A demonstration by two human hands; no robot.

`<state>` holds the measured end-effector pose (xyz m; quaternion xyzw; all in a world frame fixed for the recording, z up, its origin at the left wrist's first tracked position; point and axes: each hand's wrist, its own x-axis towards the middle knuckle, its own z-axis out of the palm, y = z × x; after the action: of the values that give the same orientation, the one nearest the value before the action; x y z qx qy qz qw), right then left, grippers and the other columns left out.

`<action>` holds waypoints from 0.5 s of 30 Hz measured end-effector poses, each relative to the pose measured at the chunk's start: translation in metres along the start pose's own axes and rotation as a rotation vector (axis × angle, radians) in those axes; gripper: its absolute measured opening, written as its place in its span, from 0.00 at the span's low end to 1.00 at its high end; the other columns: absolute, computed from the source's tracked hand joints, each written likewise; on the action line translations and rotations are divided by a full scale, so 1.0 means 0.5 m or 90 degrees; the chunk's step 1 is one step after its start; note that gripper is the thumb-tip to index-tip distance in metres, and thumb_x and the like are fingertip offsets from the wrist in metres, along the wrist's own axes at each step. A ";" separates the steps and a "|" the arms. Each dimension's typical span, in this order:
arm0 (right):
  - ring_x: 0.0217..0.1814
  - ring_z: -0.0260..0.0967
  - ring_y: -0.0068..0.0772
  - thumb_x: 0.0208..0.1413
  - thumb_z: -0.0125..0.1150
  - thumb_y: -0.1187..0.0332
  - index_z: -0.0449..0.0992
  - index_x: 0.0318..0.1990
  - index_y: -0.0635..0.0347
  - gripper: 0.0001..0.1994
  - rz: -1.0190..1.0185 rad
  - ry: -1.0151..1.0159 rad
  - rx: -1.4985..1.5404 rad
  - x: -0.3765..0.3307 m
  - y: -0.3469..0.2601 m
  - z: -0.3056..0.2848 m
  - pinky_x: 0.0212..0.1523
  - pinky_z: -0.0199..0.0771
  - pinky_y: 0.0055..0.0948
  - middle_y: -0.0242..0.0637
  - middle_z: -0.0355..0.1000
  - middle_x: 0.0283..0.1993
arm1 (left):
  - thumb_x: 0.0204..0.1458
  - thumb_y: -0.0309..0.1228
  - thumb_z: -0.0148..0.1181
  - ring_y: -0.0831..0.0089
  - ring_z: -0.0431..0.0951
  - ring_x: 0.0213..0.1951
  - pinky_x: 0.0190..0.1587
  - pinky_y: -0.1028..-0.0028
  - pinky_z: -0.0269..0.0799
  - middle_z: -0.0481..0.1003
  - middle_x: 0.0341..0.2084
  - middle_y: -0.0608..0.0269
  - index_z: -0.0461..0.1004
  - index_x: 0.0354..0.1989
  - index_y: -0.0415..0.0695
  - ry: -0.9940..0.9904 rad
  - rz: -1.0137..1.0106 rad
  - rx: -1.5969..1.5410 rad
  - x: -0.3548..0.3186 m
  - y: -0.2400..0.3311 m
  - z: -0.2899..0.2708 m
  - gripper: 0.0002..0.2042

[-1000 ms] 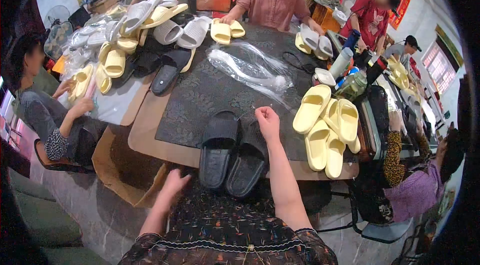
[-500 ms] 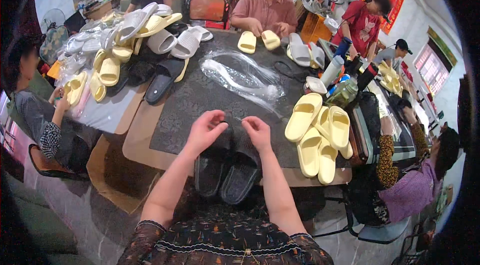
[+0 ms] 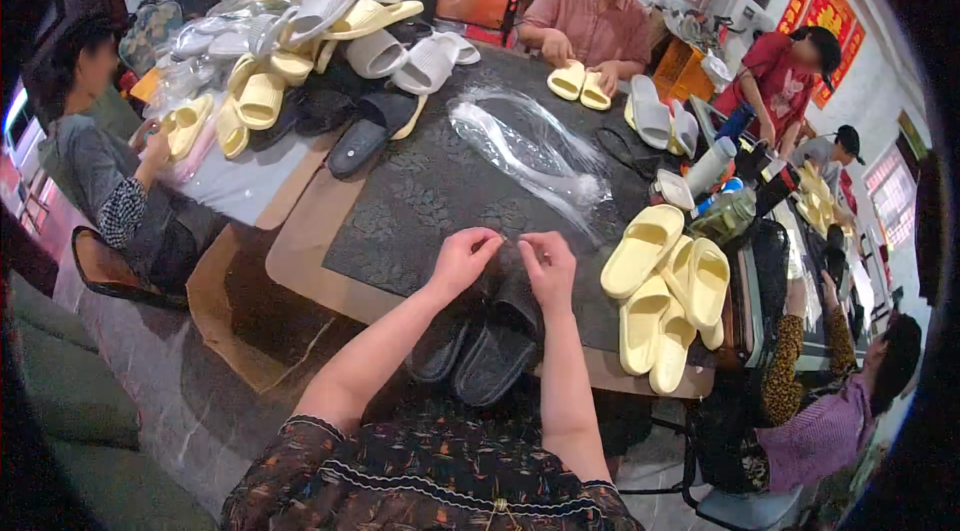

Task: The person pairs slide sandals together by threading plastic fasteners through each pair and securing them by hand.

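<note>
"Where are the black slippers?"

"Side by side at the near edge of the surface, between the person's forearms. The right black slipper shows best; the left black slipper is partly hidden by the left forearm."

"And which way do they lie from the hands?"

"Toward the body. Both hands are over the strap end, and the heels point back at the person's lap. The long axis of the right one runs away from the body, leaning a little to the right."

"Which hand is nearer to that one?"

"The right hand, just above its strap side. The left hand is off to the left, over the front of the other slipper."

"Are they gripping anything?"

"Each has thumb and fingertips drawn together, the two sets of tips facing each other across a small gap. I cannot tell whether something thin is pinched there."

"What's around them?"

"A clear plastic bag on the dark mat ahead, and yellow slippers stacked beyond the right hand."
</note>
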<state>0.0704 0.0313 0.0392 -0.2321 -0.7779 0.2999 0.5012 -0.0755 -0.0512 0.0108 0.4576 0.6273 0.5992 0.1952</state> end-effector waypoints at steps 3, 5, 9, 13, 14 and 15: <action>0.31 0.70 0.30 0.48 0.64 0.74 0.78 0.31 0.60 0.03 -0.027 0.070 -0.050 0.001 -0.027 -0.019 0.31 0.68 0.24 0.34 0.73 0.30 | 0.54 0.31 0.57 0.80 0.74 0.29 0.35 0.78 0.70 0.77 0.24 0.66 0.77 0.34 0.36 0.019 0.004 0.025 0.009 -0.013 -0.002 0.09; 0.31 0.72 0.31 0.48 0.64 0.74 0.77 0.30 0.61 0.03 0.074 0.009 -0.049 -0.016 -0.077 -0.032 0.33 0.70 0.27 0.36 0.75 0.30 | 0.55 0.31 0.57 0.80 0.75 0.32 0.38 0.78 0.70 0.77 0.29 0.67 0.77 0.38 0.38 -0.013 -0.033 -0.102 0.013 -0.036 -0.025 0.09; 0.28 0.73 0.27 0.50 0.64 0.69 0.78 0.33 0.62 0.07 0.190 -0.171 0.024 -0.090 -0.131 -0.074 0.32 0.71 0.26 0.38 0.76 0.28 | 0.55 0.29 0.56 0.79 0.74 0.38 0.41 0.79 0.69 0.75 0.38 0.68 0.72 0.48 0.42 -0.036 -0.110 -0.401 0.049 -0.016 -0.080 0.12; 0.23 0.72 0.31 0.48 0.67 0.60 0.79 0.37 0.60 0.13 0.280 -0.312 -0.124 -0.132 -0.186 -0.092 0.29 0.71 0.27 0.36 0.73 0.22 | 0.47 0.26 0.59 0.67 0.75 0.40 0.44 0.72 0.71 0.76 0.36 0.59 0.74 0.41 0.39 0.318 0.182 0.116 0.142 -0.089 -0.236 0.12; 0.24 0.72 0.33 0.49 0.66 0.58 0.78 0.40 0.61 0.17 0.279 -0.301 -0.138 -0.140 -0.184 -0.090 0.29 0.72 0.30 0.35 0.73 0.21 | 0.45 0.26 0.59 0.60 0.74 0.45 0.50 0.66 0.68 0.75 0.38 0.55 0.74 0.41 0.41 0.327 0.091 0.171 0.165 -0.100 -0.281 0.13; 0.24 0.72 0.33 0.49 0.66 0.58 0.78 0.40 0.61 0.17 0.274 -0.305 -0.139 -0.144 -0.192 -0.080 0.29 0.72 0.30 0.35 0.73 0.21 | 0.44 0.29 0.60 0.54 0.70 0.49 0.54 0.61 0.65 0.74 0.43 0.51 0.72 0.45 0.41 0.417 0.159 0.349 0.185 -0.133 -0.335 0.17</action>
<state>0.1296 -0.0753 0.0732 -0.3662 -0.8341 0.3598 0.2015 -0.2775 -0.0634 0.0114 0.3506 0.7317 0.5430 -0.2166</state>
